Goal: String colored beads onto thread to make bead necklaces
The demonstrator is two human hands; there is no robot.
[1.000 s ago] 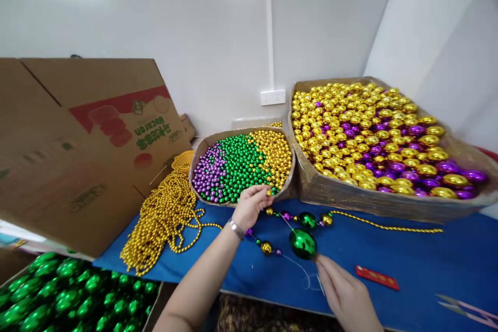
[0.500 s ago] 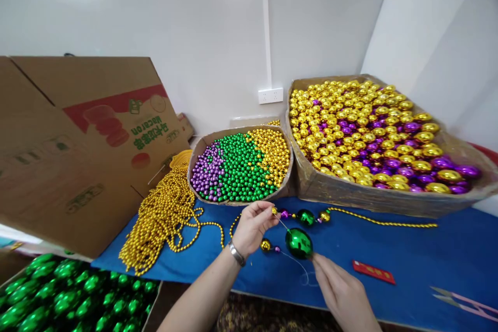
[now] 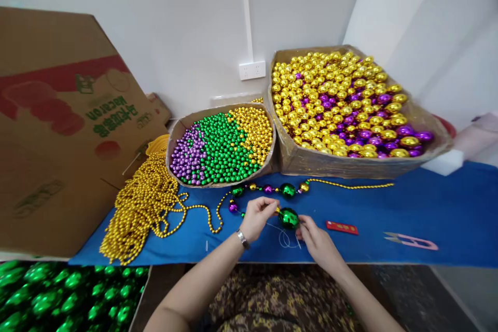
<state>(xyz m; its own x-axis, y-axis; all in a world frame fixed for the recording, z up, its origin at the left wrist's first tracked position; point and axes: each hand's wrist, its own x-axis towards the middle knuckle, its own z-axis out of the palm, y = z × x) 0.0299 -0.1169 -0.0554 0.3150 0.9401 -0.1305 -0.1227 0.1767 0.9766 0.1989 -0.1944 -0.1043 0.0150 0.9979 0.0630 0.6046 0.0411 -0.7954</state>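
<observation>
My left hand (image 3: 257, 216) is pinched shut on a small bead right beside a large green ball (image 3: 288, 218) on the blue table cover (image 3: 389, 218). My right hand (image 3: 316, 237) is closed on the thin thread (image 3: 284, 238) just right of that ball. A partly strung row of green, gold and purple beads (image 3: 272, 189) curves above both hands and joins a thin gold bead string (image 3: 350, 185) running right.
A small box of purple, green and gold beads (image 3: 221, 145) and a big box of gold and purple balls (image 3: 342, 104) stand behind. Gold bead strands (image 3: 143, 207) pile at left beside a cardboard box (image 3: 58, 129). A red card (image 3: 341, 227), thread snips (image 3: 410, 240) and a bin of green balls (image 3: 58, 295) lie nearby.
My left hand came back from the small bead box to the large green ball with a small bead. My right hand closed in on the ball's right side. The view tilted downward.
</observation>
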